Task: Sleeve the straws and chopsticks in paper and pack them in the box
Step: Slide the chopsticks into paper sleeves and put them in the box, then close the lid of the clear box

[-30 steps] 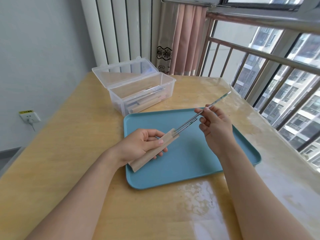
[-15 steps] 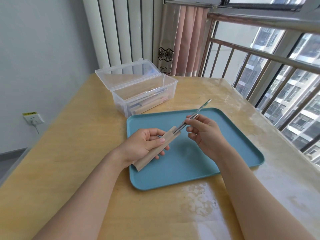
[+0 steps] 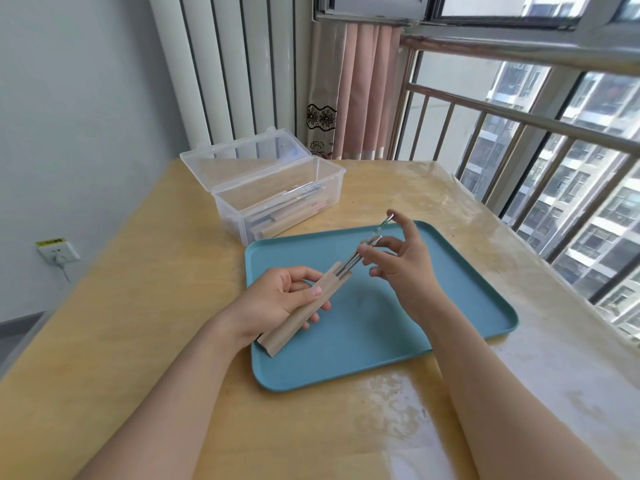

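My left hand (image 3: 277,299) grips a brown paper sleeve (image 3: 298,315) held slantwise over the blue tray (image 3: 450,323). Thin metal sticks, straws or chopsticks (image 3: 363,249), poke out of the sleeve's upper end toward the far right. My right hand (image 3: 398,265) pinches them just above the sleeve mouth, index finger raised near their top tip. The clear plastic box (image 3: 277,202) stands open at the far left of the table, with several sleeved pieces inside.
The wooden table (image 3: 138,306) has a pale worn patch along its right side. A metal railing (image 3: 519,133) and window run along the right. A radiator and pink curtain stand behind the box. A wall socket (image 3: 57,252) is at left.
The metal sticks have slid deeper into the sleeve; less of them shows. My right hand has moved down and left toward the sleeve mouth, and its fingers have spread.
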{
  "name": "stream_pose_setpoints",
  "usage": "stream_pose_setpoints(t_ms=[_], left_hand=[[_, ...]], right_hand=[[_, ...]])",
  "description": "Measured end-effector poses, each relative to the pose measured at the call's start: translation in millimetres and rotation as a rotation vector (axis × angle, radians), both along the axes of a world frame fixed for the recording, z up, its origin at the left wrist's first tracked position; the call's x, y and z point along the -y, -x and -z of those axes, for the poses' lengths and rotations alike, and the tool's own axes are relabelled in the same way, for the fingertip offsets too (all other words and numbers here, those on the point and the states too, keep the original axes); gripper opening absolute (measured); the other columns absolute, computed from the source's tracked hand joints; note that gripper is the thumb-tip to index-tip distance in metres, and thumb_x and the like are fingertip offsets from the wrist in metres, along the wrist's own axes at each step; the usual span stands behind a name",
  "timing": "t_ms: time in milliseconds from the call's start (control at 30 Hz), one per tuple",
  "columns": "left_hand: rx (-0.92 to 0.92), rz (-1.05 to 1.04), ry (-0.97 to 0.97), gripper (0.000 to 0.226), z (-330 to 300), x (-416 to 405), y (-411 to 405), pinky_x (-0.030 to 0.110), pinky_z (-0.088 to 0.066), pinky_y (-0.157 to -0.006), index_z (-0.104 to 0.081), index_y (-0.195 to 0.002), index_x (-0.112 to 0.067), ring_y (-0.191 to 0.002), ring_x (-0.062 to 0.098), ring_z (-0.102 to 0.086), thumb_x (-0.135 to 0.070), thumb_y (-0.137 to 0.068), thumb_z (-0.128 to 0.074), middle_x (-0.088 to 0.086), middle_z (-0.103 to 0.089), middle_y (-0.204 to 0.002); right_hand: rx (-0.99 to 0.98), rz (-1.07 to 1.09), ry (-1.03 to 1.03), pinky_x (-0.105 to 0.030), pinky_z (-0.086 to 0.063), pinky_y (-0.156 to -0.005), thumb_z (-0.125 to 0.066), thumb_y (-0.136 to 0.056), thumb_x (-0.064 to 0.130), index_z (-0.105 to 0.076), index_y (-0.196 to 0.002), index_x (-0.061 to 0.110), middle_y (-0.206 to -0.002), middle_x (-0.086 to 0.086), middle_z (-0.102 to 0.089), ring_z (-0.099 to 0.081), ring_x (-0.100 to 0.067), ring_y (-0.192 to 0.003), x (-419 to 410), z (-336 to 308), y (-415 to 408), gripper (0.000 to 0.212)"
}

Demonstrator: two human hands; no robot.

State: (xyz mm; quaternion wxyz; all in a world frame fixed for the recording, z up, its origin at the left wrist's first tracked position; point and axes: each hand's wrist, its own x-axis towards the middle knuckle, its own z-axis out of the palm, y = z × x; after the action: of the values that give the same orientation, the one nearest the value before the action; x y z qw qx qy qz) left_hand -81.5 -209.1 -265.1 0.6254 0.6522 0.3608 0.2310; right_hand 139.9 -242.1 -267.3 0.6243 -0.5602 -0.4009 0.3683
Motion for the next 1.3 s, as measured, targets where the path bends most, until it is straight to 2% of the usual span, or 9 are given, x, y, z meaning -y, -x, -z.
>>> stream_pose_setpoints(t_ms=[233,433,567,733,867,1000,1100,1200,1300], left_hand=[[0.007,-0.068,-0.036,0.015,-3,-1,0,0.025,-0.057,-0.06,-0.068,-0.107,-0.019,-0.067,0.014,-0.066,-0.012,-0.098,-0.059,0.013,-0.076,-0.093],[-0.04,-0.033,-0.164,0.019,-39,-9,12,0.023,-0.054,-0.063,-0.066,-0.117,-0.016,-0.068,0.01,-0.067,-0.019,-0.098,-0.061,0.002,-0.075,-0.086],[0.082,-0.618,-0.272,0.057,-63,-55,22,0.032,-0.052,-0.087,-0.057,-0.126,-0.021,-0.1,0.013,-0.067,-0.059,-0.084,-0.062,-0.005,-0.071,-0.107],[-0.007,-0.974,-0.206,0.061,-66,-109,32,0.028,-0.038,-0.085,-0.044,-0.138,-0.011,-0.113,0.02,-0.054,-0.044,-0.09,-0.061,0.0,-0.055,-0.129],[-0.059,-1.008,-0.077,0.068,-52,-138,30,0.031,-0.034,-0.08,-0.036,-0.14,-0.005,-0.103,0.023,-0.046,-0.046,-0.091,-0.06,0.007,-0.05,-0.131],[-0.026,-0.927,0.071,0.073,-31,-155,25,0.033,-0.033,-0.084,-0.031,-0.143,-0.007,-0.108,0.024,-0.046,-0.051,-0.091,-0.057,0.004,-0.046,-0.126],[0.005,-0.822,-0.002,0.05,-16,-162,22,0.03,-0.035,-0.09,-0.036,-0.14,-0.013,-0.116,0.022,-0.05,-0.032,-0.096,-0.049,0.0,-0.051,-0.136],[0.0,-0.729,-0.097,0.039,-18,-162,21,0.035,-0.042,-0.101,-0.046,-0.127,-0.016,-0.116,0.021,-0.054,-0.027,-0.09,-0.043,0.003,-0.058,-0.13],[0.031,-0.676,-0.189,0.031,-35,-159,20,0.044,-0.043,-0.106,-0.046,-0.119,-0.014,-0.117,0.023,-0.055,-0.026,-0.091,-0.043,0.005,-0.058,-0.124]], right_hand=[[0.38,0.108,0.034,-0.032,-0.055,-0.057,-0.064,-0.098,0.026,-0.06,-0.123,0.018,-0.091,-0.005,-0.072,-0.067,-0.014,-0.064,3,-2,13,0.028],[-0.279,0.008,-0.006,-0.021,-0.055,-0.053,-0.062,-0.098,0.01,-0.062,-0.097,0.004,-0.066,-0.01,-0.064,-0.061,-0.015,-0.052,5,-42,16,0.006],[-0.411,0.088,-0.031,-0.019,-0.057,-0.058,-0.058,-0.1,0.008,-0.056,-0.098,0.003,-0.068,-0.006,-0.06,-0.064,-0.01,-0.052,-43,-77,6,0.006],[-0.371,0.127,-0.039,-0.022,-0.059,-0.058,-0.06,-0.099,0.007,-0.056,-0.1,0.002,-0.085,-0.017,-0.063,-0.068,-0.017,-0.06,-132,-108,-2,0.007],[-0.119,0.066,0.125,-0.026,-0.058,-0.054,-0.061,-0.1,0.015,-0.062,-0.106,-0.004,-0.082,-0.015,-0.065,-0.065,-0.018,-0.058,-202,-101,1,0.02],[0.782,0.167,0.297,-0.041,-0.048,-0.09,-0.045,-0.102,0.051,-0.06,-0.131,0.006,-0.125,-0.014,-0.064,-0.061,-0.034,-0.113,-233,-73,-14,0.056],[0.549,-0.037,0.47,-0.045,-0.045,-0.103,-0.041,-0.103,0.051,-0.053,-0.135,0.006,-0.136,-0.014,-0.055,-0.055,-0.033,-0.12,-234,-51,-15,0.056],[0.262,-0.023,0.401,-0.043,-0.049,-0.092,-0.047,-0.104,0.025,-0.059,-0.111,0.014,-0.124,-0.015,-0.063,-0.057,-0.025,-0.097,-226,-42,-19,0.018],[0.25,0.076,0.29,-0.038,-0.047,-0.078,-0.045,-0.104,0.017,-0.058,-0.108,0.011,-0.109,-0.013,-0.064,-0.056,-0.024,-0.089,-201,-52,-23,0.014]])
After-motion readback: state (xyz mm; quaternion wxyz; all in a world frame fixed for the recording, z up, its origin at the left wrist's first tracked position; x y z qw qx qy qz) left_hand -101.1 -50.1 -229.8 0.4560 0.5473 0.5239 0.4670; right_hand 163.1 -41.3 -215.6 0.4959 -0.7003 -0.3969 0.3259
